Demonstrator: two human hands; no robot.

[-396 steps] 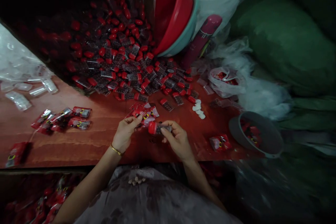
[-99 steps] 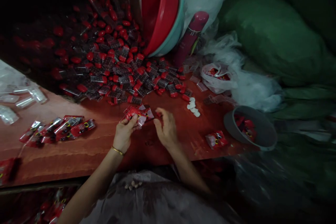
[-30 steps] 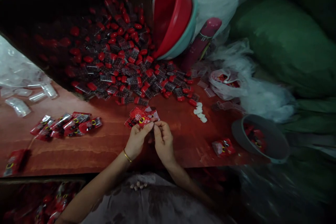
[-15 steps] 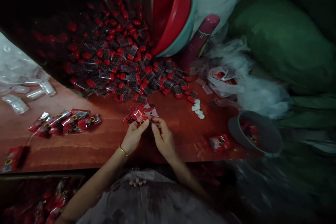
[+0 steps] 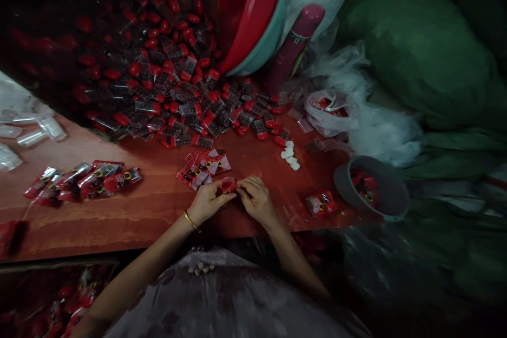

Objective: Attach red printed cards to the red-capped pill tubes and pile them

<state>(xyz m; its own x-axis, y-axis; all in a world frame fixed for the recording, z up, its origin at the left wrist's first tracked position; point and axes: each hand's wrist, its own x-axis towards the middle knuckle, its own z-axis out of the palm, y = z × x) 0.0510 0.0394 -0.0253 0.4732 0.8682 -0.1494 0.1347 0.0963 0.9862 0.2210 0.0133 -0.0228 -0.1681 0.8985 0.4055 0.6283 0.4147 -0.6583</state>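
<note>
A small red packet [image 5: 227, 185] is between my hands, near the table's front edge. My left hand [image 5: 209, 202] pinches it from the left, thumb across its lower side. The closed fingertips of my right hand [image 5: 255, 198] meet its right end. Just behind my left hand lies a loose stack of red printed packets [image 5: 202, 165]. Further back, many small clear containers with red caps [image 5: 198, 111] spill out of a dark box onto the table.
Several filled red packets [image 5: 93, 179] lie at the left. White discs [image 5: 290, 156], one packet [image 5: 320, 204] and a grey bowl [image 5: 341, 182] are at the right. Behind stand a red basin [image 5: 257, 10] and a pink bottle [image 5: 293, 45]. An open box of packets [image 5: 59, 306] is lower left.
Both hands have come away from the stack, slightly right and toward me, with a red packet now between them. The whole view has shifted a little.
</note>
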